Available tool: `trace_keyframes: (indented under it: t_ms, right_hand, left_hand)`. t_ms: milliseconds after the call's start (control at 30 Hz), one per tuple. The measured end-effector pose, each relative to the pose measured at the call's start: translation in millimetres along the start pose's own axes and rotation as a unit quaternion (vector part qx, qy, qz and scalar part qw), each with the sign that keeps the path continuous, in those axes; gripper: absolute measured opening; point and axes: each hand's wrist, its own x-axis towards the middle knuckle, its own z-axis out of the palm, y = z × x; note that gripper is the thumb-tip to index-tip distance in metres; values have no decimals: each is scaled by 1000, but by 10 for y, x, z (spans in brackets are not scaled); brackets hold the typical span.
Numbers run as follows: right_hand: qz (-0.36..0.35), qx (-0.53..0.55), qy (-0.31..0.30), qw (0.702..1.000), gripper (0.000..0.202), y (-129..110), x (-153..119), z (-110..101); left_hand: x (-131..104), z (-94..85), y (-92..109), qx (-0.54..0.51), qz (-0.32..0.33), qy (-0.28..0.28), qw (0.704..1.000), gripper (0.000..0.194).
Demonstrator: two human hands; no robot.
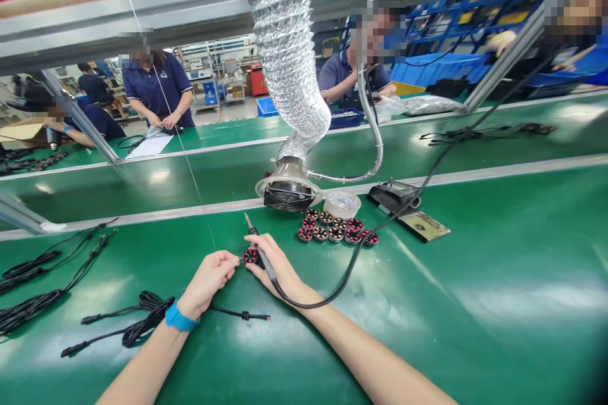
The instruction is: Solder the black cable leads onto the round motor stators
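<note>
My left hand [215, 275], with a blue band at the wrist, pinches a thin wire end [239, 259] at the left edge of a small round part [251, 256] with red and black segments. My right hand [275, 266] holds a soldering iron [263, 256], its tip pointing up and away, and its fingers also touch the round part's right side. The iron's cord runs over my right forearm. Below the hands lies a black cable [242, 314] with a knot and bare ends. A thin wire strand hangs down close to my left hand.
A fan hood [287, 193] on a silver duct [285, 44] hangs ahead. Several round parts [336, 234], a tape roll [342, 204] and a soldering stand [394, 197] lie behind. Coiled cables [149, 317] are at left. People work across the bench [213, 133].
</note>
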Motion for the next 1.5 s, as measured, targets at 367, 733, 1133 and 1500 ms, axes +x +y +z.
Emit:
trace_keyframes:
  t_ms: [367, 733, 1133, 1500]
  right_hand:
    - [4, -1, 4, 1000, 60, -10, -12, -11]
    - [3, 9, -5, 1000, 60, -42, -37, 14]
    - [-38, 2, -7, 999, 53, -117, -23, 5]
    - [-53, -18, -22, 998, 53, -118, -38, 54]
  left_hand:
    - [36, -72, -3, -84, 9, -11, 996, 36]
    - [16, -13, -6, 2, -9, 54, 999, 48]
    - [-17, 5, 8, 28, 11, 51, 998, 35]
    - [-51, -6, 29, 59, 38, 25, 997, 38]
